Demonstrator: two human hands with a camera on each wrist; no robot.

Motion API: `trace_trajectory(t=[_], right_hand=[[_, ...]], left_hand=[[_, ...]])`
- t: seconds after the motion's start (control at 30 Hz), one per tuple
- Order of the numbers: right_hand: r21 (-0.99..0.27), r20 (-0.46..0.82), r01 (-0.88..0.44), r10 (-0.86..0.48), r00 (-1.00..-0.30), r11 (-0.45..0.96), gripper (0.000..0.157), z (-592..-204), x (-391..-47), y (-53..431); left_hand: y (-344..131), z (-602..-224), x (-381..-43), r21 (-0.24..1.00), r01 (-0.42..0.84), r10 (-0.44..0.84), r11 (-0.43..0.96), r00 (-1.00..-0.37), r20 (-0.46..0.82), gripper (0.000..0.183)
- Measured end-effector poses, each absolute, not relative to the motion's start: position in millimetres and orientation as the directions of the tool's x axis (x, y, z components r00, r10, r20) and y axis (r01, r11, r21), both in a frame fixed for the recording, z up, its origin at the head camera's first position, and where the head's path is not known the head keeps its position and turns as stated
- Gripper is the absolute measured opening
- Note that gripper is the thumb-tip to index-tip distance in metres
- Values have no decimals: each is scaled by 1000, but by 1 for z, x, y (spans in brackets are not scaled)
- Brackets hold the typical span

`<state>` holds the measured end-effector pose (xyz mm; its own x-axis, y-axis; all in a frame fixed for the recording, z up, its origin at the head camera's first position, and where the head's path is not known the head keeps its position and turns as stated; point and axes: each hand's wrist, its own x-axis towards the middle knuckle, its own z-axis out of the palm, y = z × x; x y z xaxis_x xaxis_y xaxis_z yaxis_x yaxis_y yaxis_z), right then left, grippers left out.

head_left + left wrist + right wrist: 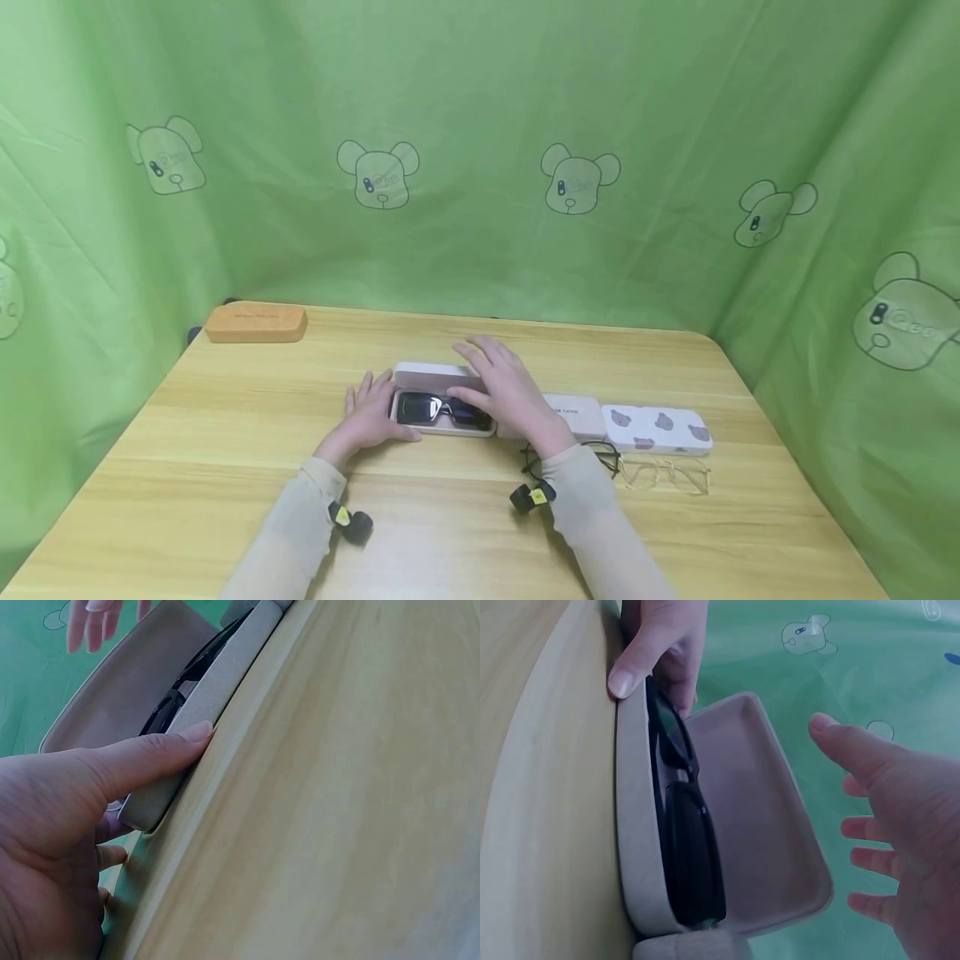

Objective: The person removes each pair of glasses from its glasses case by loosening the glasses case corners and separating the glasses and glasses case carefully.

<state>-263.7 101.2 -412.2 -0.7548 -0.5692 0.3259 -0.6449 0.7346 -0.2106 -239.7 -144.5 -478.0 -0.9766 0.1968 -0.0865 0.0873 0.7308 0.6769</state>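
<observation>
A pale eyeglass case point(444, 430) sits on the table with its lid point(742, 802) raised and tilted back. Inside lie dark sunglasses point(416, 408), lenses toward me in the head view. My left hand point(371, 418) grips the case's left end, its thumb point(169, 750) along the front wall and the other fingers round the end and back. Over the right part of the case, my right hand point(510, 392) hovers with fingers spread and holds nothing. In the right wrist view this hand point(922, 832) is apart from the raised lid.
Right of the open case are a closed beige case point(573, 414) and a white bear-print case point(656, 429). Black-framed glasses point(606, 454) and clear-framed glasses point(667, 475) lie in front of them. An orange case point(257, 323) stands at the table's far left corner. Green curtains point(480, 250) surround the table.
</observation>
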Motion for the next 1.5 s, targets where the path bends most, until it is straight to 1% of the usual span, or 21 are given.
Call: trace_trajectory(t=[0.1, 0.37, 0.5, 0.6, 0.7, 0.9, 1.03, 1.23, 1.5], right_hand=[[-188, 356, -671, -586, -727, 718, 68, -409, -261, 99], [-176, 418, -741, -633, -652, 648, 58, -404, -255, 92], [-142, 429, -765, -657, -619, 628, 50, -407, -253, 87], [-127, 424, -771, -669, -611, 624, 43, -411, -252, 84], [-115, 400, -763, -673, -622, 636, 40, -414, -251, 81], [-81, 327, -708, -653, -683, 701, 39, -424, -251, 77], [-73, 302, -675, -628, -717, 735, 35, -429, -251, 75], [-60, 284, -644, -606, -743, 762, 30, -435, -252, 74], [-45, 249, -625, -597, -763, 780, 29, -438, -252, 72]], left_hand=[[-145, -478, -240, 678, 85, 194, 731, -977, -88, 104], [-145, -478, -240, 676, 80, 188, 733, -978, -88, 104], [-145, -478, -240, 675, 80, 189, 734, -978, -89, 103], [-145, -478, -240, 673, 82, 191, 735, -977, -90, 102], [-145, -477, -240, 674, 83, 194, 734, -977, -91, 101], [-145, -477, -240, 675, 84, 194, 733, -977, -89, 100], [-145, -478, -240, 673, 84, 194, 735, -977, -89, 100], [-145, -479, -240, 674, 86, 196, 734, -977, -89, 101], [-146, -480, -241, 665, 86, 192, 742, -977, -88, 101]])
